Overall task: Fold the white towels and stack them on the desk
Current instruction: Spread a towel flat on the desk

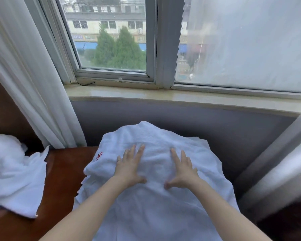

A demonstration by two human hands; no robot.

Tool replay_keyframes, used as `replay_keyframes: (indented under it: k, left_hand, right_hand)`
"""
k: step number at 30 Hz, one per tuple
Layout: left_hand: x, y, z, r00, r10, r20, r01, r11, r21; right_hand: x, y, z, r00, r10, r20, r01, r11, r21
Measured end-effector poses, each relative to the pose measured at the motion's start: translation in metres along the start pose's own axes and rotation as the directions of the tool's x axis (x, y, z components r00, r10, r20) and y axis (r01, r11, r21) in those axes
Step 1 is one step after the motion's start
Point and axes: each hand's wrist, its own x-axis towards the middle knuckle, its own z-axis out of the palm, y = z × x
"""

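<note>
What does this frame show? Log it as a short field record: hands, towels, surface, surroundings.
left hand: flat, palm down on the towel, fingers spread, gripping nothing
right hand: flat, palm down on the same towel, apart from the left hand
towel under hands: white, spread in layers, small red mark near its left edge
second towel: white, crumpled, unfolded, at the left of the desk
desk: reddish-brown wood, bare between the two towels
folded stack: none visible
surroundings: window ahead, white curtain at left
</note>
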Motion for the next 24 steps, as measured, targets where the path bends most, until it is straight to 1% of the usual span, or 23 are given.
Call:
replay_keyframes:
  k: [3,8,12,14,18,20,22,24]
  left_hand:
    - [0.008,-0.001,0.007,0.997,-0.004,-0.071,0.006,1.000,0.028]
    - [0.016,-0.003,0.010,0.984,-0.049,-0.171,0.042,0.998,-0.044]
    - [0.019,0.000,0.012,0.978,-0.074,-0.194,0.067,0.997,-0.041]
    - [0.018,0.002,0.008,0.978,-0.067,-0.196,0.069,0.998,0.000]
    - [0.009,0.002,-0.002,0.972,-0.036,-0.234,0.036,0.999,-0.003]
    - [0.002,-0.002,-0.011,0.960,-0.024,-0.281,0.003,0.997,-0.073]
    - [0.000,-0.006,-0.022,0.962,-0.055,-0.266,-0.012,0.970,-0.245]
    - [-0.009,-0.014,-0.036,0.968,-0.081,-0.238,-0.028,0.905,-0.424]
  right_hand:
    - [0.005,0.002,0.006,0.999,-0.002,-0.037,-0.001,0.997,-0.078]
    - [0.013,0.001,0.008,0.990,-0.034,-0.139,0.016,0.991,-0.135]
    - [0.015,0.000,0.001,0.984,-0.023,-0.176,0.014,0.999,-0.052]
    - [0.013,-0.001,-0.001,0.980,-0.022,-0.196,0.019,1.000,-0.017]
    - [0.000,-0.002,-0.004,0.973,-0.038,-0.226,0.050,0.997,0.050]
    - [-0.009,-0.005,-0.007,0.962,-0.049,-0.268,0.085,0.989,0.124]
    - [-0.017,-0.008,-0.013,0.953,-0.040,-0.301,0.129,0.951,0.280]
    - [-0.030,-0.017,-0.019,0.946,-0.036,-0.322,0.182,0.881,0.436]
